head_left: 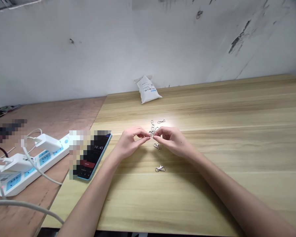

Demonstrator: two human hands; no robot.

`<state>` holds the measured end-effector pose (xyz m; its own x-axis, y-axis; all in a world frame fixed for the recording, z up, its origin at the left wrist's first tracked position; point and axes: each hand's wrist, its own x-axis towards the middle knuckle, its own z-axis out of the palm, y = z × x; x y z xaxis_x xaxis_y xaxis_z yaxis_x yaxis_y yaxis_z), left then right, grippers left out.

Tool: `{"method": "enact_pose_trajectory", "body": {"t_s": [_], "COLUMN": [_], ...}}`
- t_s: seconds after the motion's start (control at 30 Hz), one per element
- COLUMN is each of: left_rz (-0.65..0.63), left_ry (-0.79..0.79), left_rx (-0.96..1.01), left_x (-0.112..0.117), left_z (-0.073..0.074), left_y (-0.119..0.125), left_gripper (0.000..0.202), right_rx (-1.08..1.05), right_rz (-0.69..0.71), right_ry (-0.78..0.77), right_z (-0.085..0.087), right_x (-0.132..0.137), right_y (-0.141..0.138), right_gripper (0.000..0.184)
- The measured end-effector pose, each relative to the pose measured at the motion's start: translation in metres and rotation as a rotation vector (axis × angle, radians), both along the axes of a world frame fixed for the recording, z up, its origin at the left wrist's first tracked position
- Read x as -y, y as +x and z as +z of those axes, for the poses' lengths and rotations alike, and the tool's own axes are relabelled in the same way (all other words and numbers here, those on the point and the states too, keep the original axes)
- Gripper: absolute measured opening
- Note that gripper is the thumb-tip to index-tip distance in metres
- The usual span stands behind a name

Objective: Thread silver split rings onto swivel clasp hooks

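Note:
My left hand (133, 141) and my right hand (172, 140) meet over the table, thumb and forefinger of each pinched together. Between the fingertips is a tiny silvery bit, too small to make out. Just beyond them lies a small cluster of metal swivel clasps (152, 124), partly hidden by my fingers. One more swivel clasp (161, 121) rests at the back right of the cluster. Below my fingertips, close to my right thumb, lies another swivel clasp (157, 146). Nearer to me a separate swivel clasp (160, 169) lies flat on the wood.
A phone (95, 156) lies left of my left forearm. Beyond it, a white power strip (45, 161) with plugged-in chargers and trailing cables sits on a brownish surface. A white plastic parcel (148, 89) stands at the back of the wooden table (236, 131), near the wall.

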<state>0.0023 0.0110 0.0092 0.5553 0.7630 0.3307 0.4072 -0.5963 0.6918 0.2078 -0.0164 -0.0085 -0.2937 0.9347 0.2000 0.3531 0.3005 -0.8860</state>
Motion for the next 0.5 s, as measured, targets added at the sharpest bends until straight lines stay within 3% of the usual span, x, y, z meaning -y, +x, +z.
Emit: {"method": "enact_pose_trajectory", "body": {"t_s": [0.33, 0.5], "left_rz": [0.041, 0.11], "left_ry": [0.071, 0.084], "left_rx": [-0.095, -0.181], "left_x": [-0.0003, -0.0029], "left_z": [-0.0018, -0.0046], "left_y": [-0.0003, -0.0032], "left_gripper": [0.007, 0.007], "right_rx": [0.28, 0.463], "right_rz": [-0.02, -0.033], "right_ry": [0.25, 0.204], "right_z": [-0.0057, -0.0047], "right_x": [0.0001, -0.0024], "right_y": [-0.0024, 0.0022], "right_gripper": [0.009, 0.013]}}
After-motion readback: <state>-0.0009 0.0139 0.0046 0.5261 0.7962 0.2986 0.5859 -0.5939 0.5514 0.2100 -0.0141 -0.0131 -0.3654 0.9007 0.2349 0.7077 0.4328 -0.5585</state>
